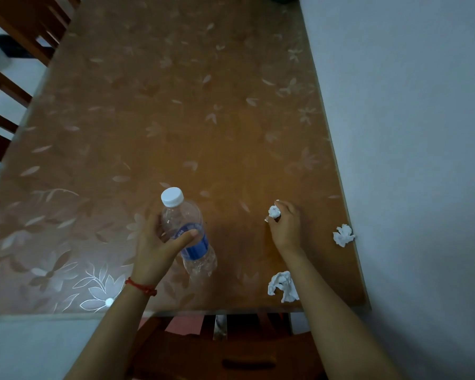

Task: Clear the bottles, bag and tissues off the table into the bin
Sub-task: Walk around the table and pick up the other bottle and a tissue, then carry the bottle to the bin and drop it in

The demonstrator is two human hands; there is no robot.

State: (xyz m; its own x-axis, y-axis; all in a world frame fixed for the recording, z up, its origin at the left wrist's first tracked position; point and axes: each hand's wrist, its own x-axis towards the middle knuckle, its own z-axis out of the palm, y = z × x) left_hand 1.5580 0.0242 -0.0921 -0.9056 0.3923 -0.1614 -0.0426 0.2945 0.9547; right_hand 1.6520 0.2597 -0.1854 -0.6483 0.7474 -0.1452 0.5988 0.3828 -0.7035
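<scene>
from the head camera, the left hand (159, 242) is wrapping around the middle of a clear plastic bottle (188, 231), thumb lying across its blue label, holding it just above the surface (176, 105). the bottle is looking empty, so it is probably handling light and a little squashy; the label band is giving the firmest hold. its long axis is running from near-right to far-left, with the white cap (172, 196) pointing away from the person.

the right hand (284, 224) is pinching a small crumpled tissue (274, 212) between its fingertips. tissues like this are weighing almost nothing and crushing freely, so any pinch is working. two more tissue balls are lying loose: one (343, 235) at the right edge by the wall, one (281, 286) near the front edge beside the right forearm. no bin or bag is showing clearly.
</scene>
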